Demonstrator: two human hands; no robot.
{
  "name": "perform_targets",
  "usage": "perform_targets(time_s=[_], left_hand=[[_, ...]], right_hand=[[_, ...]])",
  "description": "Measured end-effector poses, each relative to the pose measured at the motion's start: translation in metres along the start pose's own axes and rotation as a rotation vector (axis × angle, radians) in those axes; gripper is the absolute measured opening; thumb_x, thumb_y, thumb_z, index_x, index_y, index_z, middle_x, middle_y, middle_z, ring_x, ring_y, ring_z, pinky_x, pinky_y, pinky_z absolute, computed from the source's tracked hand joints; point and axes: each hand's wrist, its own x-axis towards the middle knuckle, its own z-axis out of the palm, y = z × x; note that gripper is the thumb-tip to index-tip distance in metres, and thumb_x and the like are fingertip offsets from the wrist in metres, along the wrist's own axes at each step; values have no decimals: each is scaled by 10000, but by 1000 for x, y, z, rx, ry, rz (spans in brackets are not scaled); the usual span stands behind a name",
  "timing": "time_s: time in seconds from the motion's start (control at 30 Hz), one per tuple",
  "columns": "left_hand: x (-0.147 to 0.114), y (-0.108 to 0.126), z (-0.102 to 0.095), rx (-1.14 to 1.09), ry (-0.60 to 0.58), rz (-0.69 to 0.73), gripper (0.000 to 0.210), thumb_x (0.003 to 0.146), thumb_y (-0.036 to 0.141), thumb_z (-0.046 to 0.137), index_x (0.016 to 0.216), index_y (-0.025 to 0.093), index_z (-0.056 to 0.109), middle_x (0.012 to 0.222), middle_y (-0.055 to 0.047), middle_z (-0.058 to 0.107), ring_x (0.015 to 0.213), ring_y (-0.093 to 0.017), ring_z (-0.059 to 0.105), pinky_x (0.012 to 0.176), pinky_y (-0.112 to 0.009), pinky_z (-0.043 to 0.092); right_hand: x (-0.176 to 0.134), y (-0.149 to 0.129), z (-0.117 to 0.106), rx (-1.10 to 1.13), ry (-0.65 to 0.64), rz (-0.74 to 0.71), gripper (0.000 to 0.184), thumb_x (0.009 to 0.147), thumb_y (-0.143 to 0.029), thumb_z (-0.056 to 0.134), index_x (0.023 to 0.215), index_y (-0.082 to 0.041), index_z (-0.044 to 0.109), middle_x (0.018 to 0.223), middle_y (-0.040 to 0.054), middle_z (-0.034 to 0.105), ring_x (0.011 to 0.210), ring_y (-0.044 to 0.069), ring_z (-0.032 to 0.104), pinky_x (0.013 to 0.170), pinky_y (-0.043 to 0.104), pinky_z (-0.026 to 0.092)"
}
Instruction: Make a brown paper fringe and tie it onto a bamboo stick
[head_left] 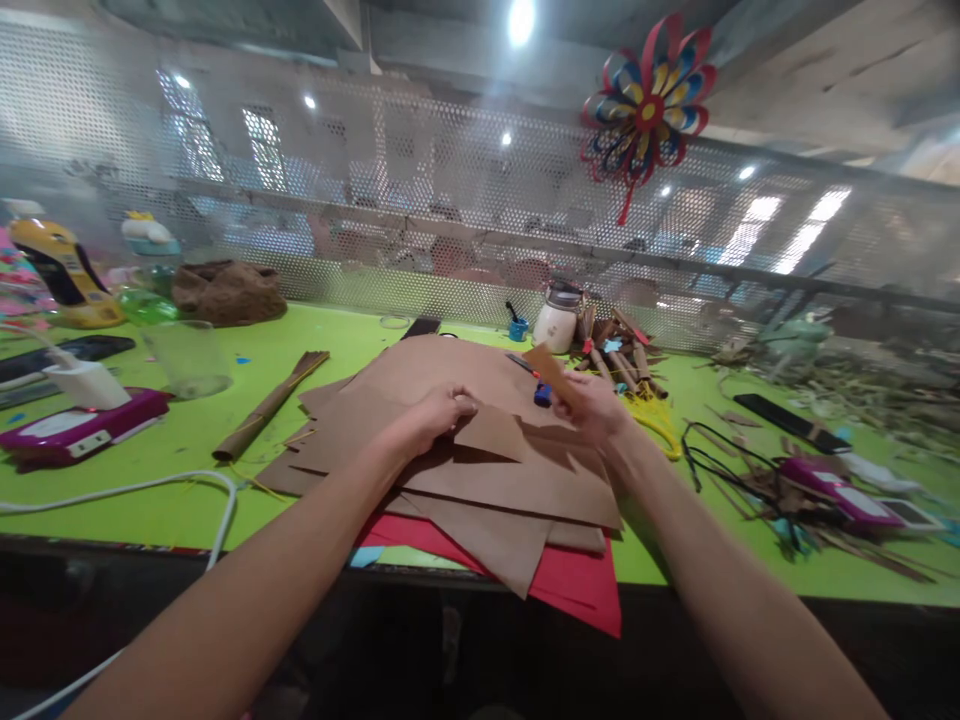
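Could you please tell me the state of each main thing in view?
Left hand: fingers curled, apparently pinching a small brown sheet.
Right hand: gripping a raised brown piece.
Brown sheets: unevenly stacked.
Red sheet: partly covered by brown sheets.
Paper roll: lying down.
Clear cup: upright.
White jar: upright.
Yellow bottle: upright.
Flower decoration: hanging.

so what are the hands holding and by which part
The left hand pinches a brown paper piece near its upper left edge; the right hand holds a small brown strip by its lower end.
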Motion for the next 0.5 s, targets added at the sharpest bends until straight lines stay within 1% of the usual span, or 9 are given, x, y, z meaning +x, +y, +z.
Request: perform_targets(time_s=[0.03,0.1,0.13,0.2,0.23,0.27,0.37,0.43,0.5], left_hand=[[-1,1,1,-21,-7,-12,166,616,135,620,774,185,614,423,64,450,353,-81,356,356,-182,218],[-2,3,1,-72,-30,-39,283,608,115,600,877,201,616,429,81,433,351,-77,341,352,-176,207],[-1,3,1,-96,-45,-49,268,607,116,597,861,198,618,441,80,438,361,-74,349,355,-173,217],[0,3,1,-125,-64,-59,87,625,159,598,711,169,598,466,63,451,389,-71,377,371,-172,265],[0,3,1,-136,-68,-61,49,647,205,596,644,162,573,475,53,457,403,-75,394,385,-177,301],[0,3,1,-149,-84,-69,118,671,256,593,614,159,559,489,43,471,424,-84,422,409,-188,346],[-2,4,3,-171,-183,-113,235,698,381,628,685,147,612,589,-7,586,567,-144,562,538,-248,467],[-4,5,4,-184,-241,-103,252,679,374,688,765,140,652,705,-44,662,700,-178,621,638,-266,494],[-5,6,4,-227,-234,-66,245,681,336,711,824,143,668,773,-62,694,752,-189,639,689,-275,500]], right_hand=[[-3,3,7,-42,-34,1,244,610,-395,708,635,-171,615,463,-30,521,407,93,434,400,223,340],[-10,9,21,-128,-82,-4,239,633,-392,699,643,-164,629,463,-38,513,410,85,420,418,221,337],[-12,11,27,-169,-93,-13,235,639,-386,696,648,-159,637,488,-33,532,432,89,438,435,221,346],[-16,14,37,-246,-96,-42,229,667,-376,670,669,-148,651,550,-16,575,494,104,480,476,225,367],[-17,15,40,-283,-90,-62,226,679,-368,655,670,-142,655,577,-6,592,528,114,498,498,229,377],[-18,16,43,-318,-82,-86,224,690,-361,641,673,-138,659,597,1,603,559,124,511,522,235,386],[-17,19,50,-406,-55,-154,223,705,-350,619,665,-135,663,622,7,616,613,141,525,581,247,402],[-14,21,50,-442,-16,-184,255,735,-374,583,684,-136,660,636,12,619,623,147,530,591,252,406],[-9,21,46,-464,57,-205,323,794,-407,490,750,-133,655,680,32,630,641,154,539,598,261,414]])
